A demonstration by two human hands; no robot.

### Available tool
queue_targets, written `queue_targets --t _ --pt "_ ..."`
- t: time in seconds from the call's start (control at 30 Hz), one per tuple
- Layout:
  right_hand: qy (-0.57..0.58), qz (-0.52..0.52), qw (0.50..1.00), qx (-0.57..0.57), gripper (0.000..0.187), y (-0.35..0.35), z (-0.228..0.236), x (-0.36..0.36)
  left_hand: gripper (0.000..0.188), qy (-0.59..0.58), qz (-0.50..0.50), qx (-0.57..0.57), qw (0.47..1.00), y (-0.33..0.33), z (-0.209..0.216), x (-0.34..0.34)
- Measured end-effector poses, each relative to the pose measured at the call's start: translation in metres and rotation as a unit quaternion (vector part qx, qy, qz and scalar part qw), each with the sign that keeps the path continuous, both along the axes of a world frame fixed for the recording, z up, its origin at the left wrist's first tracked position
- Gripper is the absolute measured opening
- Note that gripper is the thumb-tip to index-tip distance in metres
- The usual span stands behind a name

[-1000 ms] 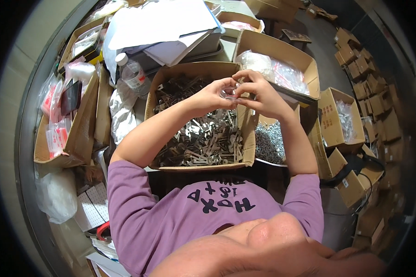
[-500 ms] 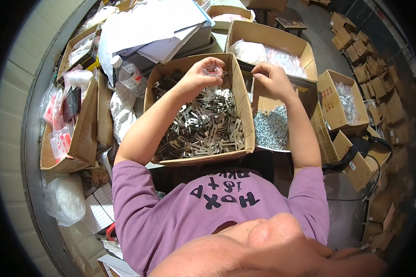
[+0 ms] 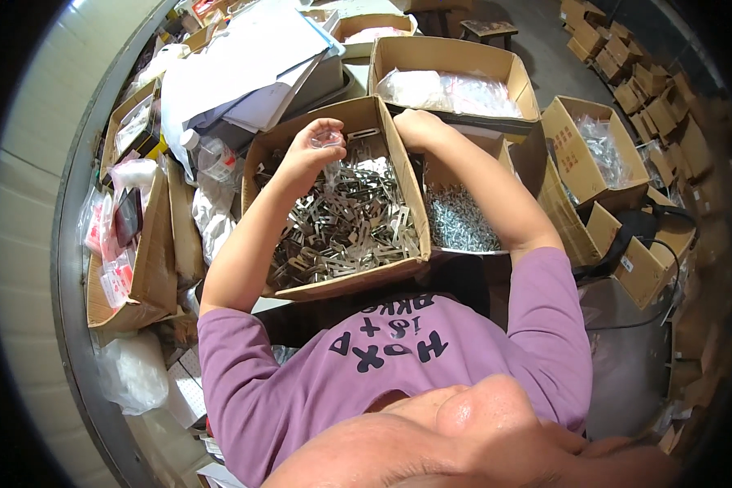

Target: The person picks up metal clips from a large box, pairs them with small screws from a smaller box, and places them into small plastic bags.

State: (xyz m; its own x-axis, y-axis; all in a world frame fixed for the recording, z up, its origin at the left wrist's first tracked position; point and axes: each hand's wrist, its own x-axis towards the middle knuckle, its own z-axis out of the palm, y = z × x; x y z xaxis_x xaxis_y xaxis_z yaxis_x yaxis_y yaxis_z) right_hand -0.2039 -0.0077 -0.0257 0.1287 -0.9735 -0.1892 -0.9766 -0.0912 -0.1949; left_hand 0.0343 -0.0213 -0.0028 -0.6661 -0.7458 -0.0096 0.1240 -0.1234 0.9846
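My left hand (image 3: 307, 153) is raised over a cardboard box (image 3: 342, 281) of flat, slotted metal brackets (image 3: 342, 215). Its fingers curl round a small clear plastic bag (image 3: 328, 139) with red print. My right hand (image 3: 419, 128) is at the far right wall of that box, above the far end of a neighbouring box of small silvery screws (image 3: 461, 220). The fingers of this hand point down and away, so what they touch or hold is hidden.
Behind my right hand stands a box (image 3: 516, 81) of clear plastic bags. Papers (image 3: 236, 61) and a plastic bottle (image 3: 214, 157) are at the far left, with another open box (image 3: 150, 272) nearer. On the right, a carton (image 3: 569, 154) holds bagged parts beside a black strap (image 3: 626, 244).
My right hand has shifted left to the bracket box's wall, and its fingers have dropped out of sight. My left hand keeps the bag. The whole view has shifted slightly.
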Motion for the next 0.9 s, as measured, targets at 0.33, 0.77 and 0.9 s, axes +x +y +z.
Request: queue_targets --t 0.33,0.77,0.9 --pt "-0.023 -0.015 0.999 0.023 0.029 -0.008 -0.011 0.015 0.043 -0.027 0.040 -0.005 0.999 0.016 -0.007 0.020" --pt "0.046 0.015 0.998 -0.045 0.032 0.001 0.018 -0.006 0.045 -0.031 0.042 -0.068 0.996 0.073 0.046 0.008" --pt "-0.236 0.041 0.938 -0.250 0.014 0.082 0.106 0.029 0.046 0.022 0.042 -0.123 0.991 0.125 0.045 0.008"
